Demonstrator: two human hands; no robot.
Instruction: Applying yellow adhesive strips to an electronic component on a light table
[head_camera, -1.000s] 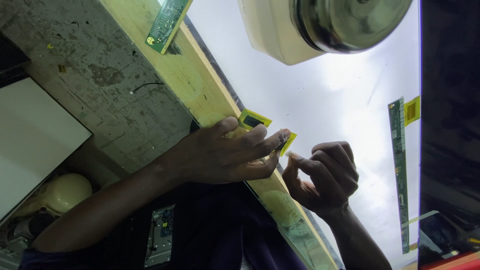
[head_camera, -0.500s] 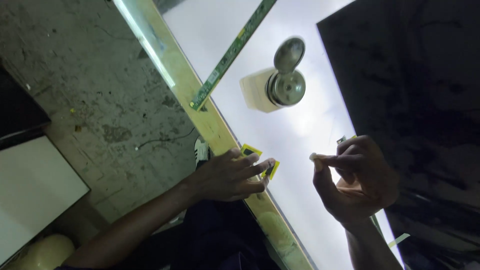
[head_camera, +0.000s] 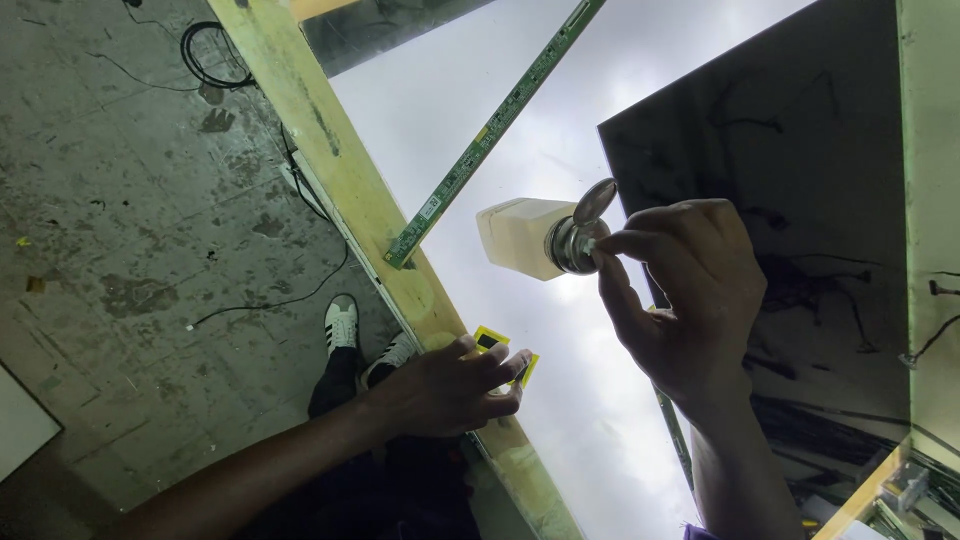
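The left hand is laid flat, fingers spread and holding nothing, its fingertips pressed on small yellow tags at the wooden edge of the glowing white worktop. The right hand is raised, its fingers curled loosely, fingertips touching the shiny metal cap of a squat translucent plastic bottle just beyond them. A long narrow green circuit strip lies well past the fingers.

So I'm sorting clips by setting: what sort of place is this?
Probably an electronics repair workshop: a lit white panel, a long green circuit strip on it, a dark screen sheet beside, and a bare concrete floor.
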